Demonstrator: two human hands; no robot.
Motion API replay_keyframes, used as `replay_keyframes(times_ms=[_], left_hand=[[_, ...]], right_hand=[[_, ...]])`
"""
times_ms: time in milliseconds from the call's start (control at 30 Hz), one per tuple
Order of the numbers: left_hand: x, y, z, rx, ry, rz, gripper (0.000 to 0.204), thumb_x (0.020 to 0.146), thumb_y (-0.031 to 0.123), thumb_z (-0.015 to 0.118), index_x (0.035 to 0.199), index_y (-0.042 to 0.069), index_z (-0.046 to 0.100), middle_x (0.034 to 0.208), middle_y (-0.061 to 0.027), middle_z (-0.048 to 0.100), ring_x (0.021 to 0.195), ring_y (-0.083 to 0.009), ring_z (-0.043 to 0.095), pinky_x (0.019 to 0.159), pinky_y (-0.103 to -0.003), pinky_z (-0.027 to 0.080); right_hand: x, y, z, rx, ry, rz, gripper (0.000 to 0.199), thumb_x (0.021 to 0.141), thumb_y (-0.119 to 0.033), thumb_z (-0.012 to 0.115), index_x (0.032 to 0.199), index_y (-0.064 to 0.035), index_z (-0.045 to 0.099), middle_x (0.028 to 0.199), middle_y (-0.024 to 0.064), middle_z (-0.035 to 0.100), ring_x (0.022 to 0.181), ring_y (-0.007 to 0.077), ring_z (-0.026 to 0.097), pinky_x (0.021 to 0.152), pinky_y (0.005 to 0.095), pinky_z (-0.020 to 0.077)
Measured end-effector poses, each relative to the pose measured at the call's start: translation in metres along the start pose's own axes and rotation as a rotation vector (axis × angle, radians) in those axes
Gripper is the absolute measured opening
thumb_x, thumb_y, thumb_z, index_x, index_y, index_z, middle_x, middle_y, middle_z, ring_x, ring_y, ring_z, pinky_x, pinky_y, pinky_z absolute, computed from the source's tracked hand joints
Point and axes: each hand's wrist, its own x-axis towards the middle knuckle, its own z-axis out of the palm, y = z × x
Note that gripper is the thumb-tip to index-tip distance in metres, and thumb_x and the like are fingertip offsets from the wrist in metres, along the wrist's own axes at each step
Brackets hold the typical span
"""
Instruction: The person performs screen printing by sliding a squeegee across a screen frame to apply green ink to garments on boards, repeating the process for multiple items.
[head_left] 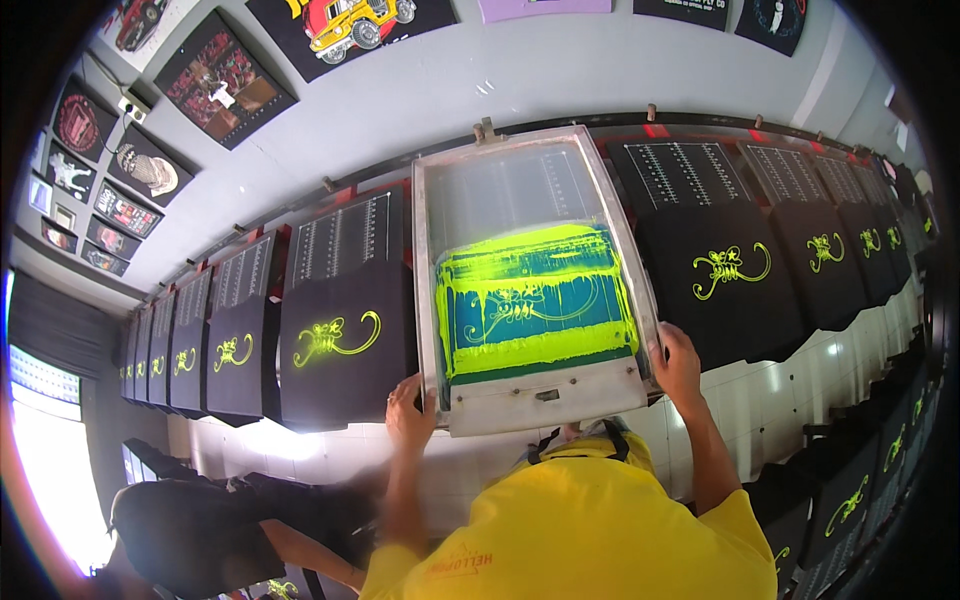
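I see the printing screen [535, 290] framed in pale grey, its teal mesh smeared with neon yellow-green ink around a curling scorpion-like motif. The black shirts [345, 340] carry that same motif in neon yellow-green. My T-shirt [590, 530] is bright yellow.

— How's the light where you stand?
— Bright; a window [45, 440] at my lower left blows out white, and the tiled bench front [800, 385] glares.
— Sharpness?
— My left hand [410, 412] blurs; straight edges bend, corners go black.
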Motion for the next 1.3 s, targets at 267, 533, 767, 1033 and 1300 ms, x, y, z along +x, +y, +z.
replay_keyframes(times_ms=[267, 533, 767, 1033, 1300], left_hand=[[-0.023, 0.055, -0.021, 0.136, -0.476, 0.453, 0.054, 0.076, 0.014, 0.071, 0.129, 0.009, 0.061, 0.138, -0.0126, 0.053, 0.133, -0.0348, 0.044, 0.111, -0.049, 0.036], [0.018, 0.057, 0.002, 0.144, -0.384, 0.383, 0.038, 0.068, 0.000, 0.064, 0.106, 0.000, 0.064, 0.102, -0.0174, 0.064, 0.097, -0.0384, 0.062, 0.084, -0.044, 0.054], [0.026, 0.059, 0.002, 0.164, -0.301, 0.347, 0.023, 0.067, -0.002, 0.062, 0.090, 0.001, 0.060, 0.090, -0.0169, 0.065, 0.086, -0.0356, 0.065, 0.077, -0.043, 0.055], [0.026, 0.038, 0.036, 0.179, -0.060, 0.498, 0.031, 0.069, -0.003, 0.059, 0.099, 0.001, 0.063, 0.088, -0.0129, 0.065, 0.085, -0.0287, 0.067, 0.074, -0.039, 0.057], [0.140, 0.026, 0.061, 0.216, -0.108, 0.482, 0.017, 0.070, 0.001, 0.059, 0.085, 0.009, 0.059, 0.080, -0.0094, 0.063, 0.071, -0.0292, 0.066, 0.060, -0.039, 0.056]], right_hand=[[-0.019, -0.052, -0.041, -0.253, -0.631, -0.541, 0.076, 0.075, -0.027, 0.078, 0.142, -0.0102, 0.048, 0.139, 0.0155, 0.051, 0.130, 0.0337, 0.046, 0.106, 0.0427, 0.0429], [0.017, -0.063, -0.021, -0.287, -0.490, -0.506, 0.032, 0.069, -0.016, 0.074, 0.096, -0.0035, 0.060, 0.097, 0.0105, 0.061, 0.094, 0.0291, 0.063, 0.080, 0.0415, 0.0538], [0.022, -0.071, -0.019, -0.214, -0.399, -0.402, 0.031, 0.068, -0.013, 0.074, 0.093, -0.0026, 0.059, 0.098, 0.0113, 0.061, 0.097, 0.0301, 0.062, 0.081, 0.0418, 0.0533], [0.015, -0.056, 0.001, -0.230, -0.325, -0.480, 0.023, 0.068, -0.006, 0.067, 0.089, -0.0026, 0.057, 0.096, 0.0115, 0.058, 0.092, 0.0298, 0.060, 0.075, 0.0410, 0.0535], [0.121, -0.051, 0.039, -0.204, -0.205, -0.503, 0.013, 0.068, -0.002, 0.063, 0.079, -0.0028, 0.057, 0.085, 0.0114, 0.061, 0.084, 0.0304, 0.062, 0.070, 0.0420, 0.0534]])
